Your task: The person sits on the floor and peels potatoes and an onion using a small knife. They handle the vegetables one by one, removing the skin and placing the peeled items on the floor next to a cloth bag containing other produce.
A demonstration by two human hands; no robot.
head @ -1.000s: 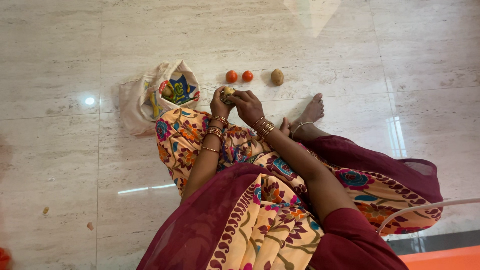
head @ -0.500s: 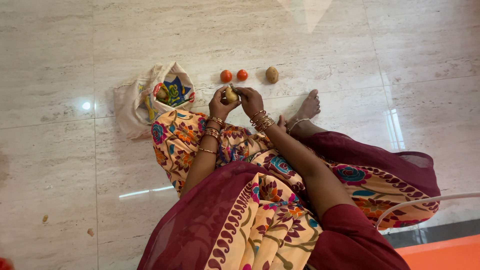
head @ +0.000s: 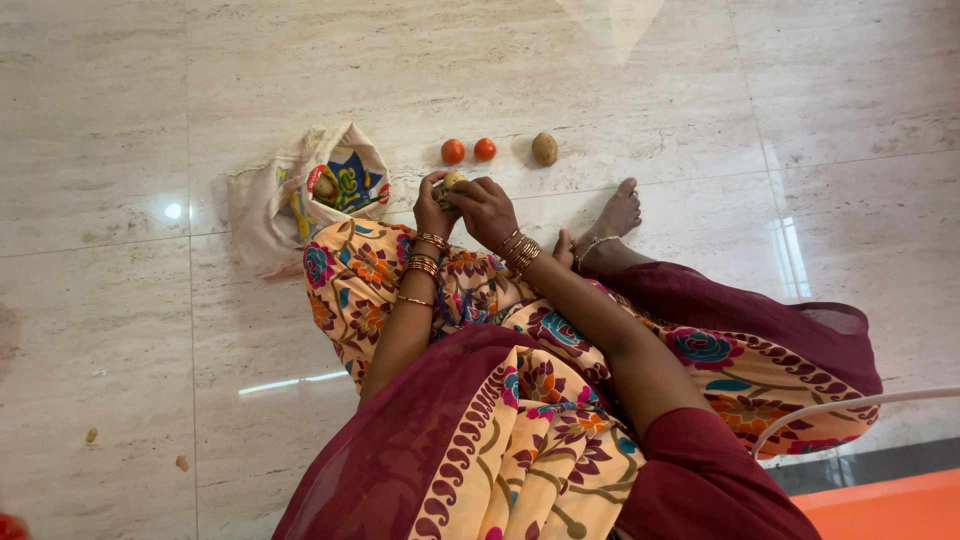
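**A:** so what are the hands doing here?

**B:** both are closed around one small potato (head: 452, 181), held over the knee. Left hand (head: 433, 210) cups it from the left, right hand (head: 487, 208) is wrapped over the top, so it's mostly hidden.

**A:** and around them?

**B:** just beyond on the marble floor (head: 700, 90), two tomatoes (head: 468, 151) side by side, a second potato (head: 544, 149) to their right. An open cloth bag (head: 300, 195) with veg inside sits to the left.

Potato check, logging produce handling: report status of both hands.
Left hand and right hand both closed on potato, above lap. Tomatoes, second potato on floor beyond; nothing obstructing.
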